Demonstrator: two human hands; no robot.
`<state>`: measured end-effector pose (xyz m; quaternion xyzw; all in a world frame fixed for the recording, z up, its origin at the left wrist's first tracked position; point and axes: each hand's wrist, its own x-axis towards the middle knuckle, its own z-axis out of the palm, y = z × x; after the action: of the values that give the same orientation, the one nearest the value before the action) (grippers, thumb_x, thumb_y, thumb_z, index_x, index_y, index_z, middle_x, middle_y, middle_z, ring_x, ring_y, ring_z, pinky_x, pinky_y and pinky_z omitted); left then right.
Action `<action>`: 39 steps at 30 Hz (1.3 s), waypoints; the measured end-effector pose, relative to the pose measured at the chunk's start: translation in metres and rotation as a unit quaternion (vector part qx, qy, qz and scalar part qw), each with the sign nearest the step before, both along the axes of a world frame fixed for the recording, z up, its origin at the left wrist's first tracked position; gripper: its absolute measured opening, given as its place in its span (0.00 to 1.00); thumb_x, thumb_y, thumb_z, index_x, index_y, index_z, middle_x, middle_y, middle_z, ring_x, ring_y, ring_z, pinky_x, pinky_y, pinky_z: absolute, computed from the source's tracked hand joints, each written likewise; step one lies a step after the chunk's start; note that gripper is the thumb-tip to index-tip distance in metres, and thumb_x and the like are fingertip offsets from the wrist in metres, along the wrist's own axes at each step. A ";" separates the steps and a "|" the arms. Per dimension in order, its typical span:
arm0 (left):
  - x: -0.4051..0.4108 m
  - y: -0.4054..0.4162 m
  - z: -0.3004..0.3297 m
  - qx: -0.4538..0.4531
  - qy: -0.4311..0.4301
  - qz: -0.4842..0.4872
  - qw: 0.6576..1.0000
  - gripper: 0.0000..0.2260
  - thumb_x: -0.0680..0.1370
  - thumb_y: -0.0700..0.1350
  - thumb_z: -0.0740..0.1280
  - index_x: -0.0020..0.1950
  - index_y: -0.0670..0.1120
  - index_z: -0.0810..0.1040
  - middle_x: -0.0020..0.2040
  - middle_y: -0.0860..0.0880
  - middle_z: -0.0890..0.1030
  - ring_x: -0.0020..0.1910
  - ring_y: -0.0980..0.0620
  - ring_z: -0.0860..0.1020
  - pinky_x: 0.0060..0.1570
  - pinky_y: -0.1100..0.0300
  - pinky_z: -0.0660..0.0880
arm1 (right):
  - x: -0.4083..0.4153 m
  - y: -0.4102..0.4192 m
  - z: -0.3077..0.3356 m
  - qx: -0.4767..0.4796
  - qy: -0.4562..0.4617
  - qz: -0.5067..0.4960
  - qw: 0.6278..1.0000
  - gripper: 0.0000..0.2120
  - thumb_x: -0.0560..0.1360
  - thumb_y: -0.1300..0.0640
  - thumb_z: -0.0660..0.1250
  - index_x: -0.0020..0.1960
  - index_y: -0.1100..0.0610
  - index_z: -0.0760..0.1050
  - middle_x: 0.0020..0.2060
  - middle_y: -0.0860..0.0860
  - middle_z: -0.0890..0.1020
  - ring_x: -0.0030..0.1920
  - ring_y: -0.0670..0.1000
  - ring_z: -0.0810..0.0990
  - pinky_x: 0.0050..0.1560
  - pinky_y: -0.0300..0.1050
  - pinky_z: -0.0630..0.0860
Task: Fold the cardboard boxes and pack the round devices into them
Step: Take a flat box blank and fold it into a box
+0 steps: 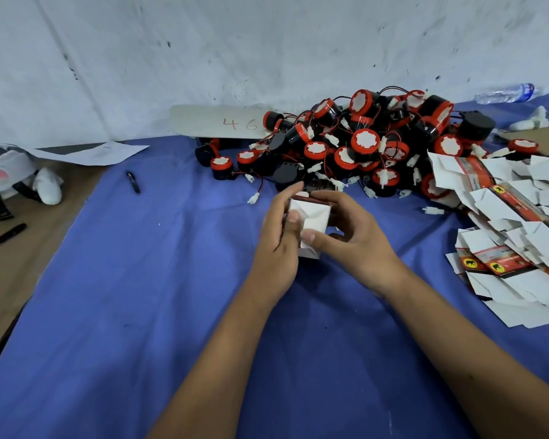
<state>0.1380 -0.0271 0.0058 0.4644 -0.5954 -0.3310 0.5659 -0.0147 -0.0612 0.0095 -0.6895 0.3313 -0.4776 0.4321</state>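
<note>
A small cardboard box (311, 217), white inside with a dark red printed outside, is held above the blue cloth between both hands. My left hand (278, 236) grips its left side, thumb on a white flap. My right hand (349, 236) grips the right side, thumb pressing the lower flap. Behind them lies a heap of round black devices (362, 144) with red rims, white centres and thin wires. A pile of flat unfolded boxes (514, 226) lies at the right. Whether a device is inside the held box is hidden.
A blue cloth (171, 280) covers the table, with brown surface at the left. A pen (133, 182) and a black marker (4, 237) lie at left. A cardboard sheet marked 46 (222, 123) leans at the back wall. A water bottle (504, 93) lies far right.
</note>
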 end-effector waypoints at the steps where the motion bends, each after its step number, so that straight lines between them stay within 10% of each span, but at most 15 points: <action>1: -0.002 0.000 0.001 0.006 0.002 -0.002 1.000 0.17 0.89 0.45 0.54 0.77 0.54 0.70 0.71 0.51 0.75 0.69 0.49 0.75 0.69 0.46 0.74 | 0.000 0.000 -0.001 -0.004 0.002 -0.006 1.000 0.25 0.74 0.55 0.78 0.68 0.50 0.75 0.60 0.45 0.82 0.61 0.49 0.81 0.60 0.52 0.81; 6: 0.002 0.006 0.010 0.046 0.021 -0.053 0.997 0.30 0.75 0.40 0.57 0.77 0.56 0.70 0.75 0.49 0.73 0.75 0.48 0.71 0.73 0.40 0.70 | -0.001 0.000 0.002 0.024 -0.043 -0.007 0.999 0.21 0.75 0.61 0.76 0.67 0.54 0.76 0.57 0.48 0.84 0.58 0.51 0.83 0.57 0.52 0.82; 13: 0.016 0.003 -0.001 -0.008 -0.207 -0.051 0.977 0.45 0.68 0.39 0.76 0.81 0.57 0.59 0.77 0.53 0.64 0.78 0.48 0.63 0.72 0.43 0.70 | -0.002 0.000 0.002 0.062 -0.052 0.005 0.997 0.20 0.76 0.66 0.74 0.66 0.56 0.76 0.54 0.54 0.85 0.55 0.53 0.85 0.52 0.50 0.84; 18: 0.018 -0.002 -0.003 -0.108 -0.300 0.029 0.947 0.38 0.67 0.48 0.81 0.74 0.52 0.68 0.78 0.56 0.65 0.80 0.51 0.58 0.76 0.61 0.60 | -0.002 0.001 0.002 0.061 -0.038 -0.005 0.997 0.21 0.76 0.68 0.73 0.66 0.55 0.76 0.53 0.53 0.85 0.53 0.52 0.85 0.50 0.45 0.83; 28: 0.014 -0.002 -0.005 -0.145 -0.306 0.072 0.938 0.35 0.69 0.48 0.81 0.72 0.51 0.70 0.72 0.56 0.72 0.73 0.53 0.67 0.67 0.71 0.64 | 0.002 -0.002 0.000 0.068 -0.024 -0.046 0.996 0.25 0.73 0.65 0.77 0.67 0.52 0.73 0.55 0.50 0.85 0.56 0.49 0.84 0.59 0.53 0.82; 34: 0.017 -0.002 -0.004 -0.117 -0.234 0.084 0.962 0.42 0.64 0.51 0.84 0.74 0.54 0.68 0.67 0.61 0.73 0.68 0.59 0.69 0.63 0.69 0.68 | -0.005 -0.007 0.001 0.207 -0.158 0.052 0.964 0.29 0.69 0.59 0.77 0.68 0.57 0.73 0.58 0.66 0.83 0.58 0.65 0.83 0.64 0.64 0.75; 39: 0.013 -0.001 -0.004 -0.110 -0.236 0.072 0.963 0.43 0.64 0.51 0.85 0.74 0.56 0.66 0.66 0.68 0.70 0.69 0.56 0.70 0.63 0.69 0.69 | -0.008 -0.007 0.003 0.222 -0.200 0.110 0.948 0.28 0.70 0.66 0.72 0.70 0.60 0.73 0.55 0.64 0.84 0.51 0.58 0.84 0.49 0.49 0.82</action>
<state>0.1511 -0.0280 0.0016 0.5058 -0.7097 -0.1033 0.4794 -0.0227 -0.0682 0.0124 -0.4986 0.2581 -0.4691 0.6817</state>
